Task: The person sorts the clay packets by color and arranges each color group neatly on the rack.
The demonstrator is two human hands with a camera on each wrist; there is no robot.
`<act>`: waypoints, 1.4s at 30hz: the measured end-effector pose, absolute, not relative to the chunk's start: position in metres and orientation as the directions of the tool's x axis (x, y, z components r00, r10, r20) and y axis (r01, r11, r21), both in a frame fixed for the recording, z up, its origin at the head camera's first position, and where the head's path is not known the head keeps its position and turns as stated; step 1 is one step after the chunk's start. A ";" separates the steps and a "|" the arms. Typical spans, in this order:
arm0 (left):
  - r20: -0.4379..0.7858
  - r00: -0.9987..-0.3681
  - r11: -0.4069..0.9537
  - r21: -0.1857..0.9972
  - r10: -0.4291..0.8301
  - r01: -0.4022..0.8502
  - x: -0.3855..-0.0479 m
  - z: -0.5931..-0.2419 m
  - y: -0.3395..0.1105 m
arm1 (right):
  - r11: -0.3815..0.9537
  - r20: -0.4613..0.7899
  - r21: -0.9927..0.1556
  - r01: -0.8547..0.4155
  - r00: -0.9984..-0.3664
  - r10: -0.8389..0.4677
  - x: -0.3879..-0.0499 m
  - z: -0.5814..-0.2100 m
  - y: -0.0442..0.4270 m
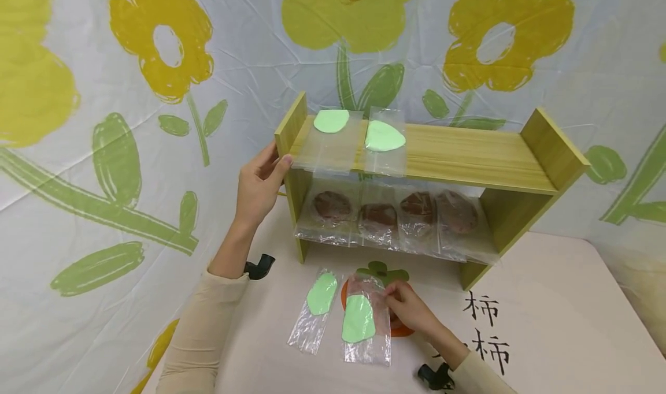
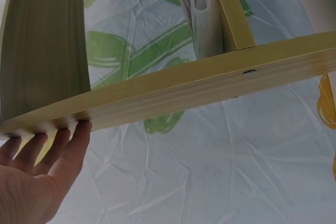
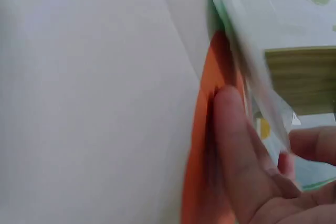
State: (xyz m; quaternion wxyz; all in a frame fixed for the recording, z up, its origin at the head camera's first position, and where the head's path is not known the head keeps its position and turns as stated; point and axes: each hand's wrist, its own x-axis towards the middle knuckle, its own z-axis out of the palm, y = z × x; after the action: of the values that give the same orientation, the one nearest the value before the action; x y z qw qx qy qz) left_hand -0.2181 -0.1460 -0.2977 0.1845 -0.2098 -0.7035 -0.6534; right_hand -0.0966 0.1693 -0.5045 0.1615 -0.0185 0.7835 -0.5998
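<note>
My left hand (image 1: 260, 183) rests against the left side panel (image 2: 173, 90) of a wooden shelf; in the left wrist view its fingertips touch the panel's outer face. Over the table, my right hand (image 1: 411, 307) pinches the edge of a clear plastic bag (image 1: 366, 348) holding a flat pale green piece (image 1: 358, 319). Thumb and fingers lie on either side of the bag in the right wrist view, which is partly blurred. To its left lies a similar bag (image 1: 307, 330) with another green piece (image 1: 322, 293).
On the top board (image 1: 468, 151) lie two bags with green pieces (image 1: 332, 121). Several bags with dark reddish-brown round pieces (image 1: 332, 205) fill the lower board. An orange persimmon print (image 1: 403, 330) and black characters (image 1: 491, 348) mark the tabletop. A flowered cloth (image 1: 229, 64) hangs behind.
</note>
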 end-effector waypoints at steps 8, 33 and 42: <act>0.542 -0.838 0.050 0.837 0.056 0.545 -0.224 -0.305 -0.148 | 0.075 -0.349 -0.937 0.342 -0.900 -0.262 -0.089 -0.507 0.174; 0.545 -0.837 0.065 0.834 0.052 0.548 -0.224 -0.304 -0.149 | 0.109 -0.140 -0.988 0.110 -0.936 -0.323 -0.061 -0.436 0.183; 0.537 -0.842 0.060 0.840 0.052 0.539 -0.223 -0.303 -0.149 | 0.053 0.133 -0.984 -0.172 -0.894 -0.428 -0.054 -0.366 0.202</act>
State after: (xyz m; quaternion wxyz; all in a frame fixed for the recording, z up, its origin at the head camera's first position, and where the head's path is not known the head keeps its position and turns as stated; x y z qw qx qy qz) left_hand -0.2233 -0.1492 -0.3026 0.1864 -0.2101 -0.7036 -0.6527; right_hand -0.0542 0.2022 -0.3656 0.0974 -0.2085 0.7189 -0.6559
